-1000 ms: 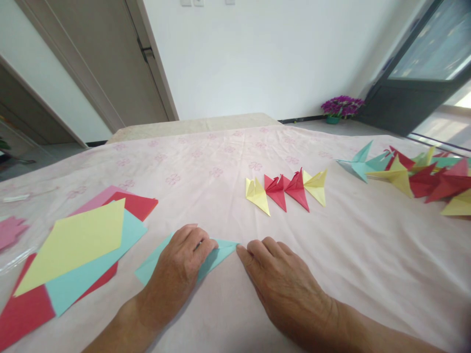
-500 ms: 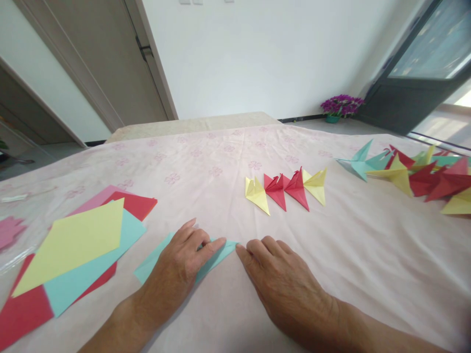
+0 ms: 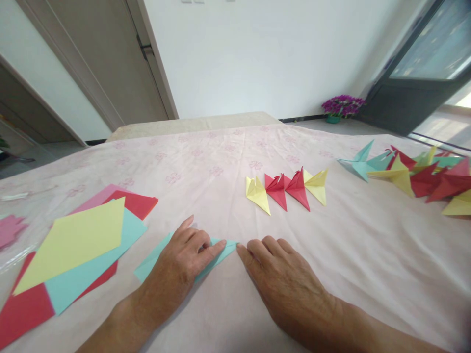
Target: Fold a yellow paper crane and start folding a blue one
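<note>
A folded teal paper (image 3: 152,260) lies on the cloth in front of me, coming to a narrow point at its right end. Across its middle, my left hand (image 3: 187,255) bears down with the fingers curled and the thumb stretched along the upper edge; much of the sheet is hidden under it. My right hand (image 3: 275,269) has its fingers curled together, with thumb and forefinger closed at the paper's pointed tip. Just beyond my hands stands a row of folded paper cranes: a yellow crane (image 3: 257,196), two red cranes (image 3: 276,191) and another yellow one.
Loose sheets are stacked at the left, with a yellow sheet (image 3: 73,245) on top. A pink paper piece (image 3: 10,230) lies at the far left. More cranes, among them a teal crane (image 3: 362,162), crowd the right side. Everything rests on a pale flowered tablecloth (image 3: 206,147).
</note>
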`<action>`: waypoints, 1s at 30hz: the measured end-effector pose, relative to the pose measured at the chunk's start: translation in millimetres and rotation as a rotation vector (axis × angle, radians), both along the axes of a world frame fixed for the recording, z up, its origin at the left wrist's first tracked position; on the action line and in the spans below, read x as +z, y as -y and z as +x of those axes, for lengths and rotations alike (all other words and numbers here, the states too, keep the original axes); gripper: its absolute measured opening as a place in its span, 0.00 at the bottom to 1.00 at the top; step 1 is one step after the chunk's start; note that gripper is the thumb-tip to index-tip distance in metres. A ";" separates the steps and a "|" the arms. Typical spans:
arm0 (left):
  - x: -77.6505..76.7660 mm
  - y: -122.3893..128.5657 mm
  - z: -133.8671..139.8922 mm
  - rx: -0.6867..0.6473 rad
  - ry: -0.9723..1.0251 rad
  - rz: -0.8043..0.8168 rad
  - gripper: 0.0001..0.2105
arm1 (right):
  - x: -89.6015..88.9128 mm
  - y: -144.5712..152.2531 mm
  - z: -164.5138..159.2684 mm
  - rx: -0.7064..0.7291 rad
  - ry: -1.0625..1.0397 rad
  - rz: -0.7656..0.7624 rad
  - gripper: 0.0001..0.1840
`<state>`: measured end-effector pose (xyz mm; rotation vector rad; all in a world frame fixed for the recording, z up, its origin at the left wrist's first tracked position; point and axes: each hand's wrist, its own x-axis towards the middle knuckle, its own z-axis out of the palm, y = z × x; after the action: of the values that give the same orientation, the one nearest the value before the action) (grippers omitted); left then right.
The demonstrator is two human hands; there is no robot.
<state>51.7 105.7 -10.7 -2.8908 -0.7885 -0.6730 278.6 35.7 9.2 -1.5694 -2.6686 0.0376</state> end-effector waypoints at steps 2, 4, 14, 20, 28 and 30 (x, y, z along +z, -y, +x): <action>0.2 -0.1 -0.3 -0.009 0.009 0.007 0.16 | 0.4 0.6 0.2 0.012 -0.005 -0.004 0.18; 0.5 -0.1 -0.2 -0.016 0.024 0.016 0.15 | 0.1 0.9 0.4 0.021 -0.014 -0.007 0.18; 1.0 0.7 -0.7 -0.015 0.048 0.015 0.14 | -2.2 -0.1 4.6 -0.053 -0.137 -0.017 0.13; 2.2 1.6 0.4 -0.009 0.059 0.040 0.15 | -2.6 -11.4 2.5 -0.136 -0.248 -0.017 0.20; 2.7 2.5 1.1 -0.001 0.054 0.050 0.14 | -1.6 -22.3 -1.9 -0.224 -0.379 -0.063 0.10; 2.7 2.8 1.2 -0.001 0.059 0.053 0.14 | -2.7 -24.9 -2.5 -0.257 -0.415 -0.063 0.08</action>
<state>52.9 102.9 -8.0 -2.8366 -0.7632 -0.7702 276.1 60.6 6.5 -1.6898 -2.1592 0.3942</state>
